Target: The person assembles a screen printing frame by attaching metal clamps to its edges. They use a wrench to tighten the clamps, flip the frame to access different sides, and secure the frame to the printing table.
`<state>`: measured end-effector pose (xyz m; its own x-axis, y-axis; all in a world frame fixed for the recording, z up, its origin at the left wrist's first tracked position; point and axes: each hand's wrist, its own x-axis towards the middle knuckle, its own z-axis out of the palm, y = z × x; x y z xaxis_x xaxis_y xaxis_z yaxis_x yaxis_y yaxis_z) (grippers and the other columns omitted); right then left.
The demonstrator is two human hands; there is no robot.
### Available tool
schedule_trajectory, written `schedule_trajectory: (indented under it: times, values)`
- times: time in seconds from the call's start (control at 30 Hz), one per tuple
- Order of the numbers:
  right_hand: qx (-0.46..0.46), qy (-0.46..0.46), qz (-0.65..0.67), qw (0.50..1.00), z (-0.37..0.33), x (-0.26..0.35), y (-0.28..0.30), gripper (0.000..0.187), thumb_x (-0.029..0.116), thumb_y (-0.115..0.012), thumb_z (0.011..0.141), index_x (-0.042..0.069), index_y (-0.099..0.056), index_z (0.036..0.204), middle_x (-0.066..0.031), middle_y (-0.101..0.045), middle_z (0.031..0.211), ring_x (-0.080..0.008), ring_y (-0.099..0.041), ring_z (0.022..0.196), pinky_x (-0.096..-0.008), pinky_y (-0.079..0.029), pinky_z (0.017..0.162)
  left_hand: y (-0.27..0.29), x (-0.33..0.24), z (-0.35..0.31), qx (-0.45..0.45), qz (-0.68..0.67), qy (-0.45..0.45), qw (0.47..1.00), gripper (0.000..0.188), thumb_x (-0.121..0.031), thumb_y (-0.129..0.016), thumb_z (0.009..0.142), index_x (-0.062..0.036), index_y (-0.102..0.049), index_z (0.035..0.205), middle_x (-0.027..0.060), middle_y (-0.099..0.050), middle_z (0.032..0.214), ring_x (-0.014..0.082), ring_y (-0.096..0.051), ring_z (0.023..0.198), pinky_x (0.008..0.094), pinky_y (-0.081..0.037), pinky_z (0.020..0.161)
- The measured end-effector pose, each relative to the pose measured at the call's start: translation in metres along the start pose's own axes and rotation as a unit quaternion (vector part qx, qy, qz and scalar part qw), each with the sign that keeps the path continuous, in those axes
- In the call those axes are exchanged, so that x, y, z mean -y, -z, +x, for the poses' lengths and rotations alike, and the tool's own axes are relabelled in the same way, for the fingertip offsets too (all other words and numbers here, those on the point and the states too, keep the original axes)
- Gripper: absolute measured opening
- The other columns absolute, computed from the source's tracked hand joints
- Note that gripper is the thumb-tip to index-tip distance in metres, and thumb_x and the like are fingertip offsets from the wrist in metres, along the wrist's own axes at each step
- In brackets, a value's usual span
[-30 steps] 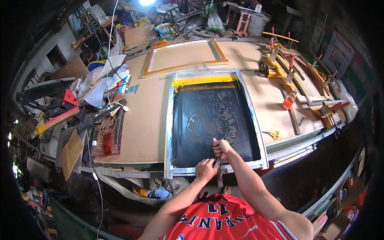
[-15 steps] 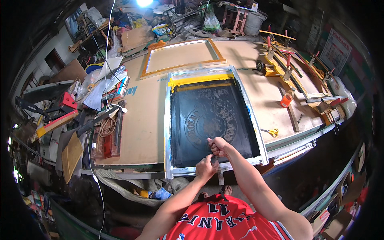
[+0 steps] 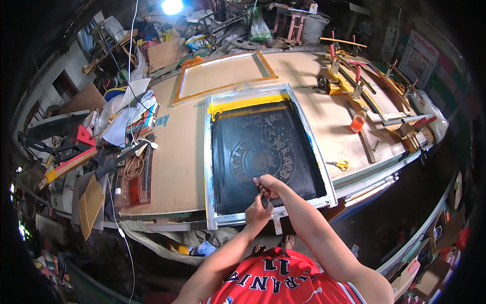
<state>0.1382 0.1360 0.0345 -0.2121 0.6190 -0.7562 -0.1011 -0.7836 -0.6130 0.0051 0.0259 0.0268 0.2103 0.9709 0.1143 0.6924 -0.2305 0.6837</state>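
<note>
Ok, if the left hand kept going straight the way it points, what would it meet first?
Most likely the right hand, which lies just ahead of the left hand in view, over the framed black panel; their difference in height is unclear.

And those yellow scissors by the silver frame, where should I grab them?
I'd grip the yellow handles, coming from the right. The scissors lie with their handles pointing right and the blades pointing left, toward the silver frame, so that should keep your fingers off the blades.
</note>
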Motion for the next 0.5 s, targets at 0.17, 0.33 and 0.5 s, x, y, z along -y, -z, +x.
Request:
schedule_trajectory:
  times: [0.17, 0.33, 0.5]
  values:
    - [0.016, -0.009, -0.039, 0.999, 0.011, 0.002, -0.008, 0.041, 0.033, -0.051, 0.104, 0.014, -0.049, 0.068, 0.0049, -0.037, 0.053, -0.0093, -0.031, 0.040, -0.0260, -0.026, 0.037, -0.008, 0.009, 0.000, -0.012, 0.020, 0.005, 1.000, 0.063, -0.030, -0.065, 0.086, -0.0084, -0.039, 0.139, 0.0145, -0.070, 0.079, 0.0391, -0.070, 0.075, 0.0514, -0.053, 0.075]
    - [0.022, -0.013, -0.054, 0.998, 0.012, 0.004, -0.007, 0.042, 0.029, -0.047, 0.105, 0.014, -0.047, 0.066, 0.0041, -0.037, 0.052, -0.0098, -0.032, 0.040, -0.0268, -0.025, 0.038, 0.015, -0.018, 0.009, 0.095, -0.019, 0.134, 0.986, 0.079, -0.030, -0.067, 0.083, -0.0073, -0.026, 0.147, 0.0150, -0.069, 0.098, 0.0412, -0.069, 0.084, 0.0523, -0.053, 0.081]
    - [0.022, -0.007, -0.053, 0.998, 0.010, 0.006, -0.011, 0.046, 0.032, -0.048, 0.105, 0.015, -0.045, 0.063, 0.0047, -0.035, 0.052, -0.0090, -0.031, 0.041, -0.0267, -0.023, 0.038, 0.006, -0.018, 0.005, -0.028, -0.020, 0.075, 0.997, 0.086, -0.029, -0.073, 0.078, -0.0054, -0.025, 0.146, 0.0204, -0.046, 0.135, 0.0460, -0.063, 0.105, 0.0531, -0.050, 0.089]
